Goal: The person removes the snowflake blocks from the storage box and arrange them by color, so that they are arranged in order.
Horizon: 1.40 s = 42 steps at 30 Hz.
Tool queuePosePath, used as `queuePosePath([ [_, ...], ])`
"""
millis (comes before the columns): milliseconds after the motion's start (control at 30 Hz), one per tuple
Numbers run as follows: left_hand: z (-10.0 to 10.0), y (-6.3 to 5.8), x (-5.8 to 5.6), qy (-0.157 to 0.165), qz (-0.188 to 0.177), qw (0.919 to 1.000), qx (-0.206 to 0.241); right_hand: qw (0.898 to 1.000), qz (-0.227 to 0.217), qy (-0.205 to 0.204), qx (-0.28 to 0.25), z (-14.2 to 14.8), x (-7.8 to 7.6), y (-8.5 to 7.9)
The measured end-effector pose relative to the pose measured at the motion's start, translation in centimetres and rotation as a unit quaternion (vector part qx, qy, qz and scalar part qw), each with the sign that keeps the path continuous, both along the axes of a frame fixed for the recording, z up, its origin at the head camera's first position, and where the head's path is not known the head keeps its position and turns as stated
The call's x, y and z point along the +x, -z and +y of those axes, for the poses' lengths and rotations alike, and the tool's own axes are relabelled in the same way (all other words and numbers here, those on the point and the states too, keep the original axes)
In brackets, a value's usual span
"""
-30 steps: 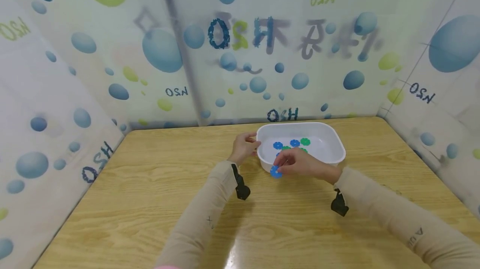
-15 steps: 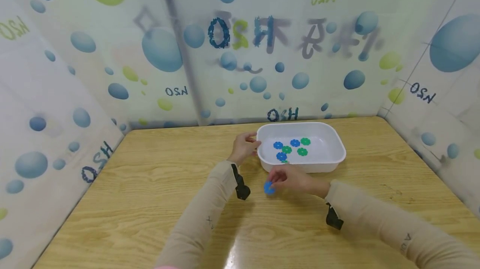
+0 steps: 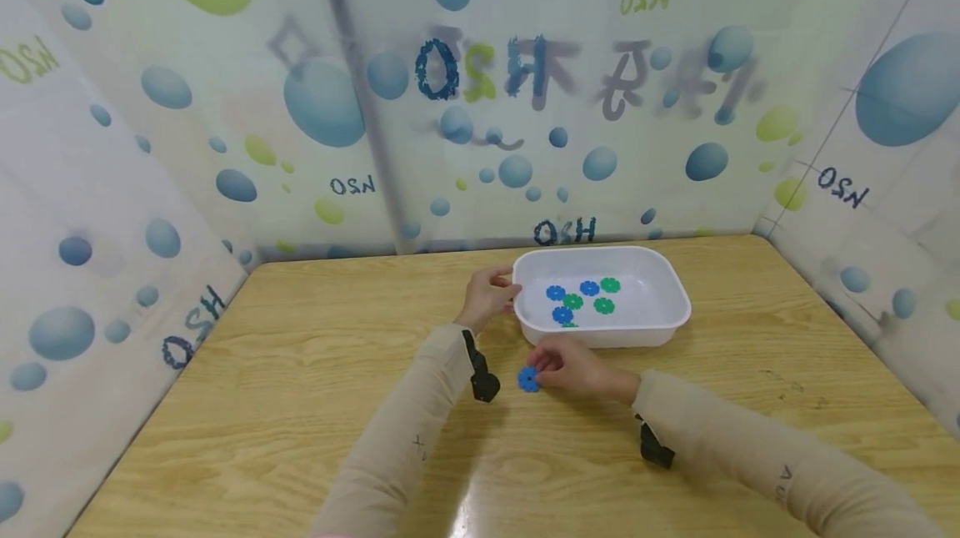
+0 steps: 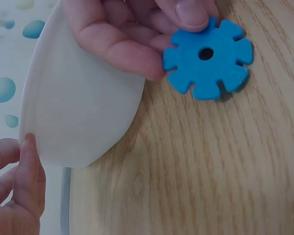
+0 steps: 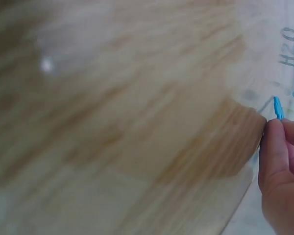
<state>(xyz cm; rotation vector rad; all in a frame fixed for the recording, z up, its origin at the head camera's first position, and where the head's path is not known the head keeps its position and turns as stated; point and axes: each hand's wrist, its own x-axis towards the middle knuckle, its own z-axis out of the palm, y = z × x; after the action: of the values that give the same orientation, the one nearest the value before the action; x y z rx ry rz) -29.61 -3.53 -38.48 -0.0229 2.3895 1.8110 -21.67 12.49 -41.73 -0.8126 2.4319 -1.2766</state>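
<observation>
My right hand (image 3: 573,367) pinches a blue notched disc (image 3: 528,379) just in front of the white plastic tub (image 3: 600,338). In the left wrist view this disc (image 4: 230,51) shows a round centre hole and slots around its edge, close over the table. The right wrist view has the disc (image 5: 278,108) edge-on, between thumb and fingers. At the tub's left end my left hand (image 3: 486,296) holds the rim, a fingertip (image 4: 29,142) lying against the wall. Inside the tub lie blue discs (image 3: 589,289) and green discs (image 3: 603,305) of the same kind, one partly hidden by the front wall.
The tub stands toward the back of a wooden table (image 3: 300,404). Behind and at both sides rise walls (image 3: 480,163) covered with a bubble print. Each wrist carries a black camera mount (image 3: 486,386).
My right hand has come from over the tub's front rim toward the near side and slightly left, with the blue disc between its fingers. The left hand and tub stay put.
</observation>
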Motion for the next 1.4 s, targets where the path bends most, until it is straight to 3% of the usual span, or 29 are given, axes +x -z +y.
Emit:
queuePosePath([
  [300,0.0,-0.1,0.2,0.004,0.010,0.9999,0.006,1.000,0.026,0.004,0.008,-0.3,0.0,0.2],
  [1000,0.1,0.0,0.0,0.002,0.001,1.0000,0.005,0.999,-0.004,0.032,0.010,-0.1,0.3,-0.2],
  [1400,0.0,0.2,-0.2,0.003,-0.006,1.0000,-0.003,1.000,0.006,0.007,-0.011,0.5,0.4,-0.6],
])
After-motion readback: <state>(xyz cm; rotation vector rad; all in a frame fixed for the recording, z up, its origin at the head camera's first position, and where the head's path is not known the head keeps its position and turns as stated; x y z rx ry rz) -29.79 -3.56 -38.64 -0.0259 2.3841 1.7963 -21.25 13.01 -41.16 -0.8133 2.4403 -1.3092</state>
